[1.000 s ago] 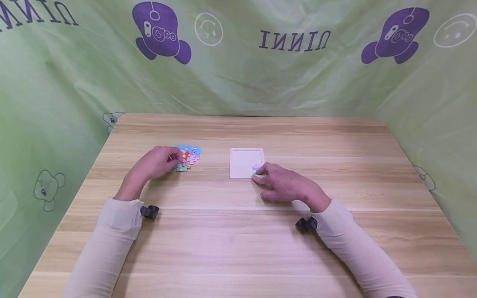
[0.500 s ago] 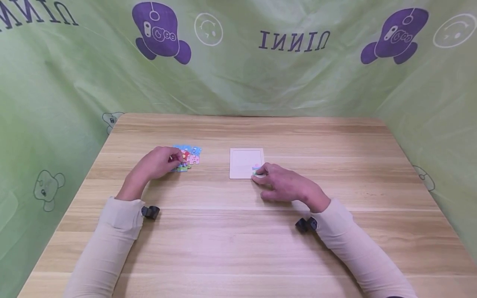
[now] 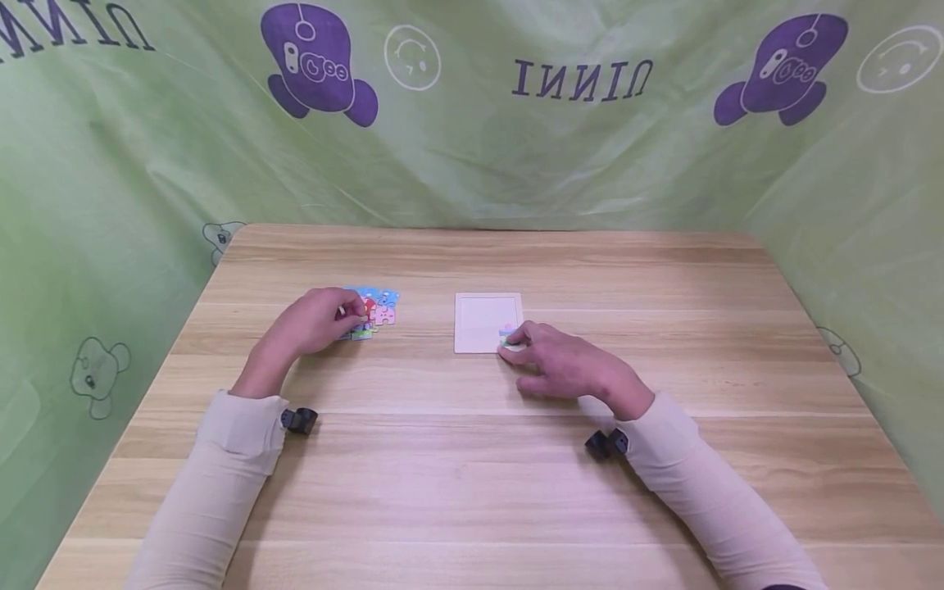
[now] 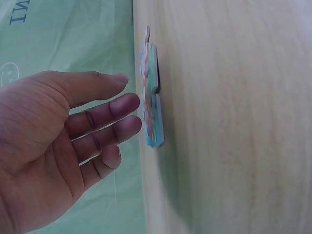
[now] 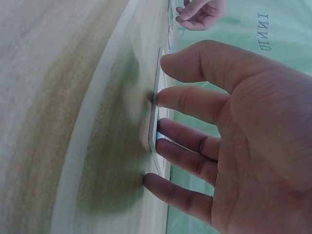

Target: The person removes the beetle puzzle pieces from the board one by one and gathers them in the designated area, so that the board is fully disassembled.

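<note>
My left hand [image 3: 313,321] is over a cluster of colourful jigsaw pieces [image 3: 383,315], and hides part of them. The left wrist view shows its fingers [image 4: 122,103] loosely bent and apart with nothing between them, their tips right by the pieces [image 4: 154,119]. My right hand [image 3: 564,360] lies at the near right corner of a square white puzzle tray [image 3: 479,324]. A single jigsaw piece [image 3: 506,333] sits in that corner, partly covered by the fingertips. In the right wrist view, several extended fingers [image 5: 183,132] rest along the tray's edge [image 5: 155,105].
Everything lies on a wood-grain table [image 3: 457,475]. A green printed curtain [image 3: 472,164] hangs behind it and at both sides. Small black wrist cameras [image 3: 301,421] sit at the cuffs.
My left hand has shifted very slightly to the right over the pieces, and a piece under its fingertips has moved a little. The right hand and tray have stayed still.
</note>
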`<state>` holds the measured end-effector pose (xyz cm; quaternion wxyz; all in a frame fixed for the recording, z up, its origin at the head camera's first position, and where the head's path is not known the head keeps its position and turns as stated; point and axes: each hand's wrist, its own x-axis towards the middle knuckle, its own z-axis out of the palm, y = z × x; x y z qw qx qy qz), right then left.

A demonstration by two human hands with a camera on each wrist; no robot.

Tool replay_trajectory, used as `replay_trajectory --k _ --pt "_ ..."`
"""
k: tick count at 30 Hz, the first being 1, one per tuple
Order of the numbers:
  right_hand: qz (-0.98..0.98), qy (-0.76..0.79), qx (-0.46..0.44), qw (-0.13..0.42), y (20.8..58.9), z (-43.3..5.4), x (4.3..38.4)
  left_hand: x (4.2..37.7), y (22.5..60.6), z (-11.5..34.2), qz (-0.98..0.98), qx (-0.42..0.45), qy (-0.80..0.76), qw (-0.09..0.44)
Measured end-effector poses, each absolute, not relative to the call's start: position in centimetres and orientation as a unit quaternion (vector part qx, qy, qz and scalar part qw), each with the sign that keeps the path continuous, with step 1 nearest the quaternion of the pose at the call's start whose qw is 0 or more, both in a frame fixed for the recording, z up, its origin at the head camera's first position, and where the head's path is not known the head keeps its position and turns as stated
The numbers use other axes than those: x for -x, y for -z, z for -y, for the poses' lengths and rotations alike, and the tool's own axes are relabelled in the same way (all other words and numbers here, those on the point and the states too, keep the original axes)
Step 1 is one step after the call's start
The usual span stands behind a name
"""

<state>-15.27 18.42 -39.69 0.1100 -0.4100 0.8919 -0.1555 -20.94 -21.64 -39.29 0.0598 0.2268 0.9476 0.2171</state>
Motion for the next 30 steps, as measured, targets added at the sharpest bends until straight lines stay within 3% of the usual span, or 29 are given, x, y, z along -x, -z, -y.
replay_trajectory --k 16,24,30 --pt "-0.892 0.149 0.414 0.105 39.8 -18.4 15.2 19.8 39.2 18.9 -0.934 -0.269 -0.224 0.067" --pt "-0.893 0.177 0.388 0.144 38.9 -18.4 15.5 19.5 39.0 17.2 -0.929 -0.296 -0.216 0.057" --pt "-0.887 0.199 0.396 0.128 38.6 -19.0 16.1 19.4 38.7 16.1 -0.928 -0.300 -0.215 0.055"
